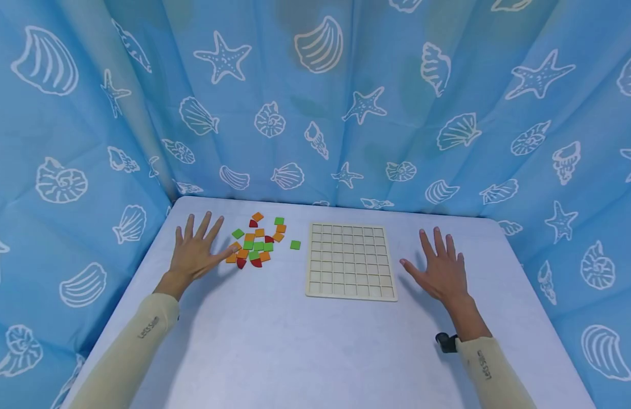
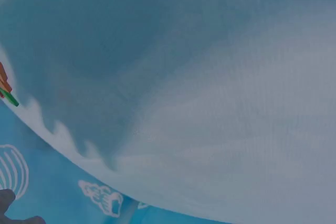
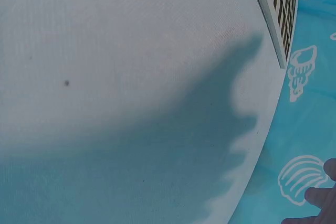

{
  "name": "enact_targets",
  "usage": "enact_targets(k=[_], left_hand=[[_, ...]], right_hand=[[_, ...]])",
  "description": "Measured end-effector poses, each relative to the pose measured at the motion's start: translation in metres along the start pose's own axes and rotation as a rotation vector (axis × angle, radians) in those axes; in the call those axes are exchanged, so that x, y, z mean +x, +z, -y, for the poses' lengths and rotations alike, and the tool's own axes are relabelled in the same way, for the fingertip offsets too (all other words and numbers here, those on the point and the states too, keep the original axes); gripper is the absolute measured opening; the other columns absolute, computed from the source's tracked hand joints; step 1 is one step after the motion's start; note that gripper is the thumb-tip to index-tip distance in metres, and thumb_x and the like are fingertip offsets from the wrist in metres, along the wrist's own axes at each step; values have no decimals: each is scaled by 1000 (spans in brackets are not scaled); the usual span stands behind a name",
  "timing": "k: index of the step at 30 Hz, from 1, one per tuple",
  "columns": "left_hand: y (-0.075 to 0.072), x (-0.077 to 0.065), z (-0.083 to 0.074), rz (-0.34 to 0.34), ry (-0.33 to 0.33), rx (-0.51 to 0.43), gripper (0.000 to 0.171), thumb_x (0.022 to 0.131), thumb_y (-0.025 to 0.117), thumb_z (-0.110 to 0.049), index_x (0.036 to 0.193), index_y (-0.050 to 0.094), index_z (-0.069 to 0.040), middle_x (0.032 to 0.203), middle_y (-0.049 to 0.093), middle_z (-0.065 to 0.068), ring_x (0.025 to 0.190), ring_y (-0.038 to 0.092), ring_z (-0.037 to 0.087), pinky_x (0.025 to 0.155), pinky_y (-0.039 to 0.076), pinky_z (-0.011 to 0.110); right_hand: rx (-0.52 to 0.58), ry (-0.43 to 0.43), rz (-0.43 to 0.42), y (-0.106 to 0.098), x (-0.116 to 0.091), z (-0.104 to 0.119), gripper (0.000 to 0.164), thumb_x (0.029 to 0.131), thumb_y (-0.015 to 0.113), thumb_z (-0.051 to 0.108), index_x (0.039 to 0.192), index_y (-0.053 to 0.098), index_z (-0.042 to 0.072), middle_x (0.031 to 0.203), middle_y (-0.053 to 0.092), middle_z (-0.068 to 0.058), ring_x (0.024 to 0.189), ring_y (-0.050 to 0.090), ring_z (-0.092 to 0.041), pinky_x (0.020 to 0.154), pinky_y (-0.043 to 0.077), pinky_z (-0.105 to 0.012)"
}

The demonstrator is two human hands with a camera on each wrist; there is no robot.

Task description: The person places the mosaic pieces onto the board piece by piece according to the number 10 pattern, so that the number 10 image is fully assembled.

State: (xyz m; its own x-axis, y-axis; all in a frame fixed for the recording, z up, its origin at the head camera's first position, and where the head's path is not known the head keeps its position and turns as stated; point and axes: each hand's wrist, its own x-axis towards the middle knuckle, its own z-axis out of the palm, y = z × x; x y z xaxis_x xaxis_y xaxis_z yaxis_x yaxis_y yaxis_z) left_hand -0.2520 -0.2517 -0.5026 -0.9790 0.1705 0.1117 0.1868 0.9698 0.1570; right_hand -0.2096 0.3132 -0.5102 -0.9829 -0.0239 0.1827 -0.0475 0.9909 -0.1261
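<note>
My left hand is held over the left of the table with its fingers spread and nothing in it. Its thumb overlaps the edge of a loose group of small tiles in the head view. Orange square tiles, green square tiles and red quarter-round tiles make up that group. To the right of them lies a pale wooden grid board with bare square cells. My right hand hovers right of the board, fingers spread, holding nothing. Fingertips show at the right wrist view's corner.
A white cloth covers the table. Blue curtains with white shell and starfish prints stand behind it and at both sides. One green tile lies apart, between the group and the board. A black wrist device sits at the right cuff.
</note>
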Motion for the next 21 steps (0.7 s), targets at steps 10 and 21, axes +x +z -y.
enact_targets(k=[10,21], left_hand=[[-12,33,-59,99,25,-253,39,89,70,-24,123,63,-5,117,60,13,104,57,30,89,51,47],[20,67,-134,192,262,-245,34,88,71,-16,120,67,-4,112,62,8,99,60,21,91,50,34]], right_hand=[[395,52,205,-5,11,26,39,93,65,25,124,62,1,107,64,-16,85,63,-26,69,56,-37],[504,267,268,21,14,48,29,89,68,17,111,67,-2,89,63,-10,75,61,-20,63,52,-28]])
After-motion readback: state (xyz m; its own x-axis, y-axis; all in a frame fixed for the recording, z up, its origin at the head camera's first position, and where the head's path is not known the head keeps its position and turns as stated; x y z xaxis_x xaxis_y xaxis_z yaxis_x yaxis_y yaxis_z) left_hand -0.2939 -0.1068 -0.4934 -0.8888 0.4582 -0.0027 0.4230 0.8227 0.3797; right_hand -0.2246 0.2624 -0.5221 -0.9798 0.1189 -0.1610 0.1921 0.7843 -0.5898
